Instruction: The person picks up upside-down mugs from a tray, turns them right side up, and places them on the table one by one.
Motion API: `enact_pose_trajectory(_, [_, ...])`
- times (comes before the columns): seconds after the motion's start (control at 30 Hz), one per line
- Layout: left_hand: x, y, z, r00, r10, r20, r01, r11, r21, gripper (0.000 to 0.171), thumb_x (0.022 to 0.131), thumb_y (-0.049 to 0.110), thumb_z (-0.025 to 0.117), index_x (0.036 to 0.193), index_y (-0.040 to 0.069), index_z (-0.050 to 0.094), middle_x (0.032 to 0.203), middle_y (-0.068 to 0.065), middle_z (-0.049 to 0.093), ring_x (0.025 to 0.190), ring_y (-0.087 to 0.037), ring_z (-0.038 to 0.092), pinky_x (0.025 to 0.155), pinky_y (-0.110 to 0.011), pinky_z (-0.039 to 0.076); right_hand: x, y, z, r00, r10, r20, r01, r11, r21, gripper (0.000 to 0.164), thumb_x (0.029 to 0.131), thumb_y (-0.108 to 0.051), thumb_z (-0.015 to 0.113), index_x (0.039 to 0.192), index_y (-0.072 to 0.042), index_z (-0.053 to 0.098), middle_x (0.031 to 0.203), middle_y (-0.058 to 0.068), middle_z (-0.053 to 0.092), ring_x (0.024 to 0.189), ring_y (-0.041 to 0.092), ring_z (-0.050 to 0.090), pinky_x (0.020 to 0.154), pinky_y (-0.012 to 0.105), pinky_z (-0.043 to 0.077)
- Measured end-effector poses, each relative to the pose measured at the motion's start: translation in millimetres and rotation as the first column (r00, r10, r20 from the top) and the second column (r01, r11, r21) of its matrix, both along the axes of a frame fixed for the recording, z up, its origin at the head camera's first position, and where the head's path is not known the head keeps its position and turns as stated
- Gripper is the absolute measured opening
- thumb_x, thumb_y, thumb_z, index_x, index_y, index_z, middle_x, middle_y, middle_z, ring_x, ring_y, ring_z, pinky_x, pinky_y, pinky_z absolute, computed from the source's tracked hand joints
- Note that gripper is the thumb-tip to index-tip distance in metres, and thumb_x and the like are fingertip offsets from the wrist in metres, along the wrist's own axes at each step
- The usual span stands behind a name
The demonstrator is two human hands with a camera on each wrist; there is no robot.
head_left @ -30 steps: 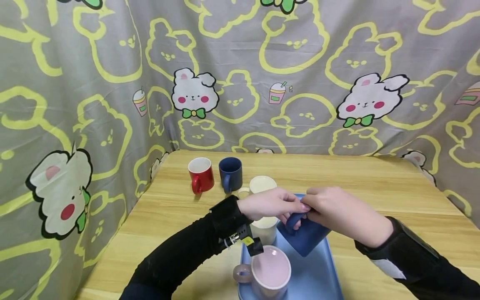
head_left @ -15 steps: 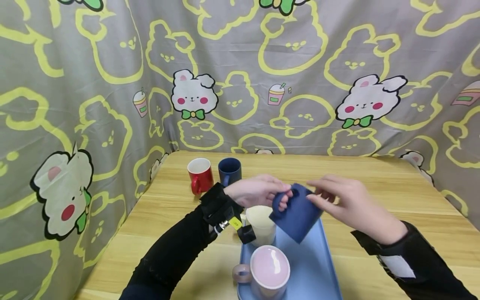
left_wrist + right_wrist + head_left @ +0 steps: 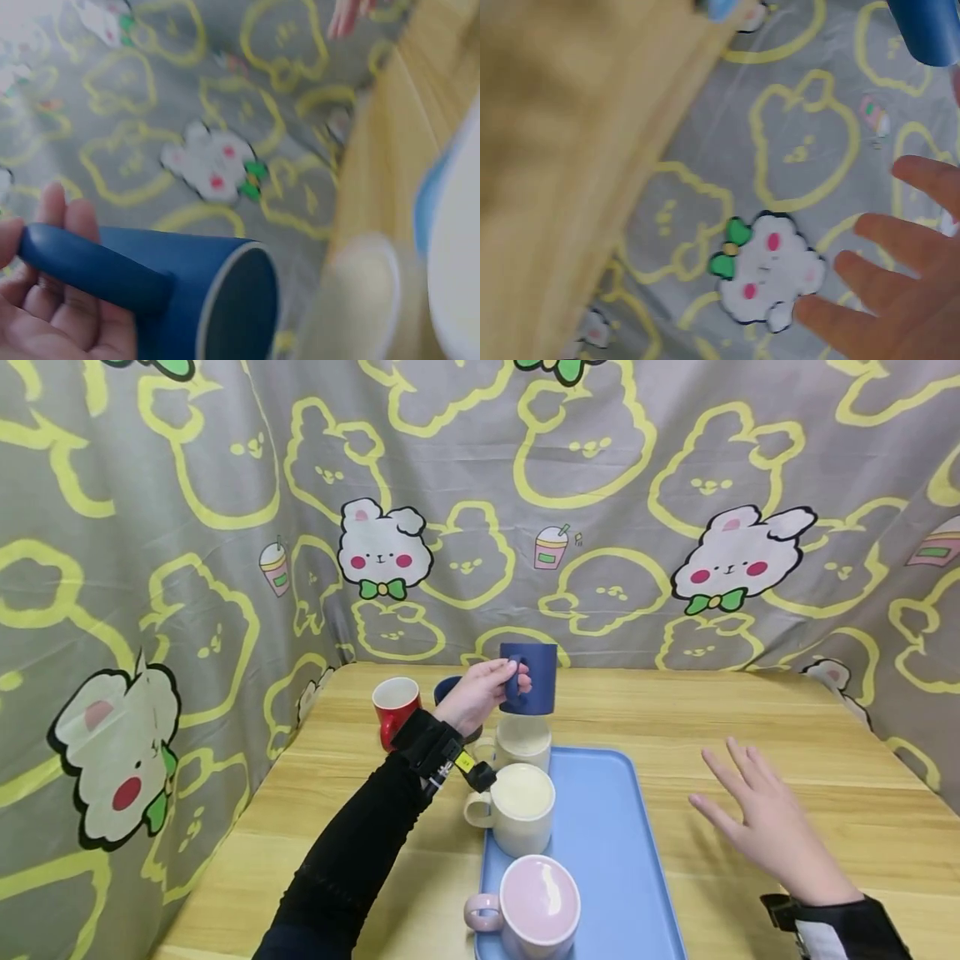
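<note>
My left hand (image 3: 487, 689) grips a dark blue mug (image 3: 536, 681) by its handle, raised above the far end of the blue tray (image 3: 611, 827). In the left wrist view, fingers curl round the mug's handle (image 3: 94, 270); the end toward the table shows a pale ring round a dark surface, and I cannot tell whether it is mouth or base. Below it stand two cream mugs, a far one (image 3: 522, 743) and a nearer one (image 3: 522, 810), then a pink mug (image 3: 538, 902) in front. My right hand (image 3: 780, 831), fingers spread, hovers right of the tray, holding nothing.
A red mug (image 3: 395, 697) with a white inside stands at the back left of the wooden table (image 3: 360, 860). Beside it, a second dark blue mug (image 3: 446, 687) is partly hidden by my left hand. A patterned curtain (image 3: 600, 527) hangs behind and at the left.
Both hands were at the blue mug; the right hand has let go and moved off right. The left hand has lifted the mug away and brought it from tilted to about vertical.
</note>
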State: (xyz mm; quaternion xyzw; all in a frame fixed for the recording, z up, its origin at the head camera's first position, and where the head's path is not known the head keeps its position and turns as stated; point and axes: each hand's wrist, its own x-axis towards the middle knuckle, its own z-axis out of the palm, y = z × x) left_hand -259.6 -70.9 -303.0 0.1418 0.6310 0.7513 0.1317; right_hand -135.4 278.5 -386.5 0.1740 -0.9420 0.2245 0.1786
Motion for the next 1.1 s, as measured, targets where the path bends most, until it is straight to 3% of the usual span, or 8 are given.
enact_pose_trajectory(0.1, [-14.0, -0.9, -13.8, 0.996, 0.072, -0.055, -0.074, 0.997, -0.029, 0.031, 0.106, 0.009, 0.037, 0.119, -0.016, 0.051, 0.078, 0.006, 0.063, 0.100, -0.020, 0.061, 0.099, -0.031, 0.040, 3.4, 3.1, -18.1, 0.998, -0.030, 0.058, 0.028, 0.999, 0.023, 0.069, 0.095, -0.032, 0.063, 0.148, 0.002, 0.033, 0.148, 0.041, 0.015, 0.139, 0.055, 0.001, 0.107, 0.068, -0.005])
enact_pose_trajectory(0.2, [-25.9, -0.9, -27.1, 0.989, 0.128, -0.070, -0.132, 0.990, -0.058, 0.030, 0.105, 0.010, 0.040, 0.116, -0.013, 0.054, 0.081, 0.004, 0.067, 0.112, -0.029, 0.058, 0.092, -0.029, 0.038, 8.0, 3.3, -30.1, 0.994, -0.046, 0.095, 0.044, 0.999, 0.021, 0.071, 0.096, -0.033, 0.061, 0.149, 0.002, 0.030, 0.148, 0.042, 0.009, 0.137, 0.057, -0.003, 0.105, 0.067, -0.010])
enact_pose_trajectory(0.37, [-36.7, -0.1, -47.2, 0.984, 0.155, -0.089, -0.165, 0.979, -0.123, 0.032, 0.105, 0.010, 0.041, 0.119, -0.014, 0.056, 0.105, -0.018, 0.070, 0.120, -0.033, 0.055, 0.087, -0.027, 0.037, 15.7, 3.4, -39.2, 0.987, -0.077, 0.139, 0.078, 0.997, 0.004, 0.072, 0.096, -0.033, 0.060, 0.150, 0.002, 0.027, 0.148, 0.043, 0.006, 0.138, 0.056, -0.006, 0.105, 0.063, -0.015])
enact_pose_trajectory(0.47, [-38.7, -0.1, -57.0, 0.985, 0.144, -0.096, -0.159, 0.972, -0.171, 0.033, 0.105, 0.010, 0.041, 0.123, -0.013, 0.056, 0.117, -0.025, 0.064, 0.121, -0.031, 0.054, 0.087, -0.028, 0.038, 18.9, 4.1, -40.7, 0.981, -0.086, 0.176, 0.086, 0.996, 0.004, 0.073, 0.097, -0.034, 0.059, 0.150, 0.002, 0.026, 0.146, 0.045, 0.006, 0.137, 0.057, -0.006, 0.105, 0.066, -0.014])
enact_pose_trajectory(0.63, [-41.5, -0.2, -66.4, 0.992, 0.110, -0.068, -0.122, 0.968, -0.219, 0.035, 0.104, 0.013, 0.044, 0.128, -0.008, 0.057, 0.122, -0.022, 0.061, 0.125, -0.025, 0.052, 0.090, -0.030, 0.038, 22.1, 7.6, -41.7, 0.967, -0.113, 0.227, 0.110, 0.994, 0.027, 0.072, 0.098, -0.035, 0.057, 0.148, 0.006, 0.026, 0.144, 0.048, 0.002, 0.133, 0.062, -0.007, 0.102, 0.070, -0.011])
enact_pose_trajectory(0.97, [-47.2, -8.5, -85.2, 0.999, 0.035, 0.031, -0.028, 0.978, -0.208, 0.037, 0.104, 0.015, 0.044, 0.133, -0.006, 0.054, 0.127, -0.020, 0.059, 0.131, -0.025, 0.046, 0.105, -0.040, 0.034, 27.2, 13.7, -46.0, 0.959, -0.143, 0.244, 0.141, 0.990, 0.027, 0.073, 0.098, -0.037, 0.055, 0.148, 0.007, 0.025, 0.145, 0.047, -0.003, 0.133, 0.061, -0.012, 0.101, 0.068, -0.015])
enact_pose_trajectory(1.1, [-48.3, -9.8, -94.5, 0.995, 0.016, 0.099, 0.000, 0.987, -0.161, 0.038, 0.104, 0.014, 0.044, 0.135, -0.007, 0.051, 0.130, -0.022, 0.057, 0.129, -0.028, 0.048, 0.108, -0.039, 0.034, 28.0, 14.5, -47.2, 0.956, -0.145, 0.254, 0.143, 0.989, 0.025, 0.073, 0.099, -0.037, 0.055, 0.148, 0.007, 0.024, 0.145, 0.047, -0.003, 0.132, 0.061, -0.013, 0.102, 0.068, -0.015])
